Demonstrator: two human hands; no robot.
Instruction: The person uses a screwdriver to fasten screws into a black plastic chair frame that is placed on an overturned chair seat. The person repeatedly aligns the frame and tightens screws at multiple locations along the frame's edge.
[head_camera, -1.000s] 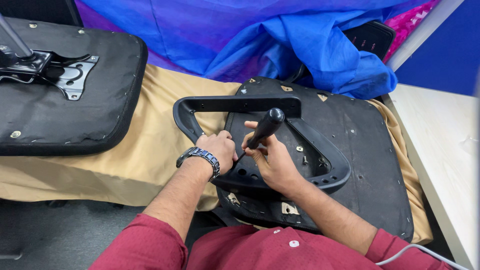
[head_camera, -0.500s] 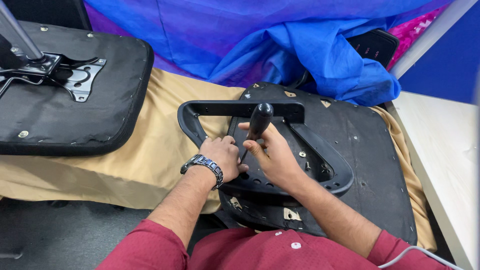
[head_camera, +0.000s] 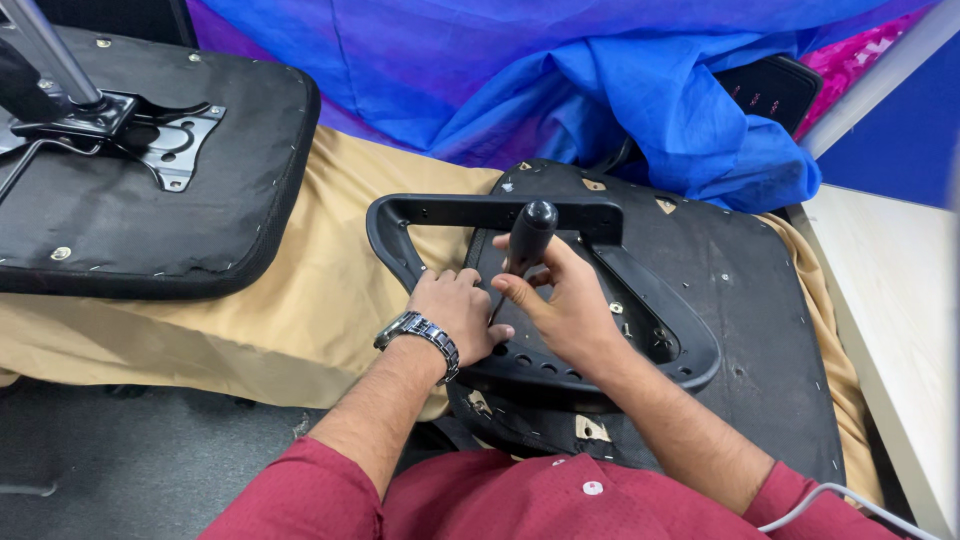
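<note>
Nearest the camera, two forearms in dark red sleeves are seen reaching forward over an upturned black chair seat (head_camera: 770, 330), which lies on a tan cloth (head_camera: 300, 300) at the near right part of the desk (head_camera: 890, 300). A black armrest frame (head_camera: 440, 215) is laid on the seat's underside. The left hand (head_camera: 455, 315), with a metal wristwatch (head_camera: 420, 338) at its wrist, is pressed on the frame's near left side, its fingers curled against the plastic; whether its grip is clenched on anything cannot be told. Just beside it, the right hand (head_camera: 560, 300) is wrapped in a closed grip around the black handle of a screwdriver (head_camera: 528, 238), held upright over the frame's middle. Farther left, a second upturned chair seat (head_camera: 130, 230) with a metal mounting plate (head_camera: 150, 135) is set on the cloth. Beyond both, blue fabric (head_camera: 620, 90) is bunched along the far edge.
</note>
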